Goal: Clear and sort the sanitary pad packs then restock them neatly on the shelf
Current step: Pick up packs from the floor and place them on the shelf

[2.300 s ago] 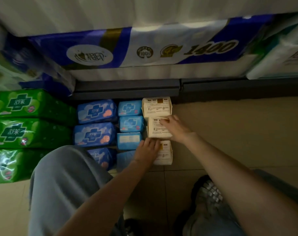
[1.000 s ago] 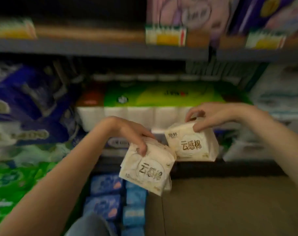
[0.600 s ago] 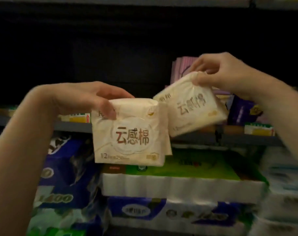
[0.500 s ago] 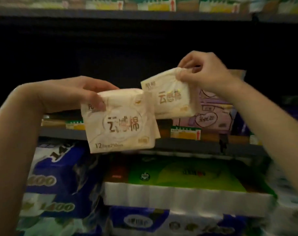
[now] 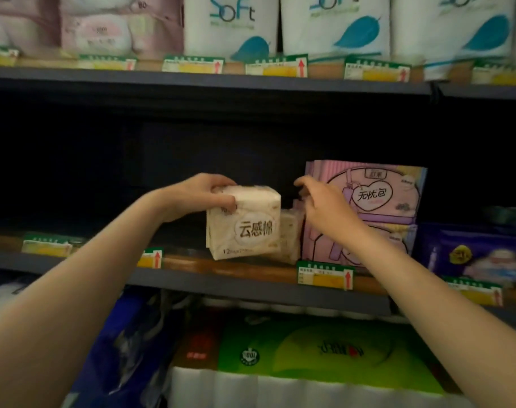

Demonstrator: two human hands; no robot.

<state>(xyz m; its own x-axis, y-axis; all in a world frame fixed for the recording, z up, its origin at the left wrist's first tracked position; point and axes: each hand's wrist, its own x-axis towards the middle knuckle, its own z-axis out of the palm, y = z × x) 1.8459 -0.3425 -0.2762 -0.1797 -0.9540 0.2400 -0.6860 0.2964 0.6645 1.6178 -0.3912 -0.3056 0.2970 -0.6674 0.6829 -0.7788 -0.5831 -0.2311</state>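
Head view: my left hand [image 5: 192,195] is gripping a cream pack [image 5: 245,225] at the shelf's [image 5: 221,282] front edge, my right hand [image 5: 324,207] hanging loose-fingered, holding nothing, beside the pink packs [image 5: 380,201].

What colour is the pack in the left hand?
Cream-white pack with brown letters in a white oval, gripped by the left hand. The head view shows it.

Cream pk [image 5: 245,223]; pink pks [image 5: 377,201], prob. striped

Our left hand [image 5: 196,195]: arm raised forward, fingers and thumb curled in a grip on a pack. Our right hand [image 5: 324,206]: arm raised alongside, fingers loosely bent, holding nothing.
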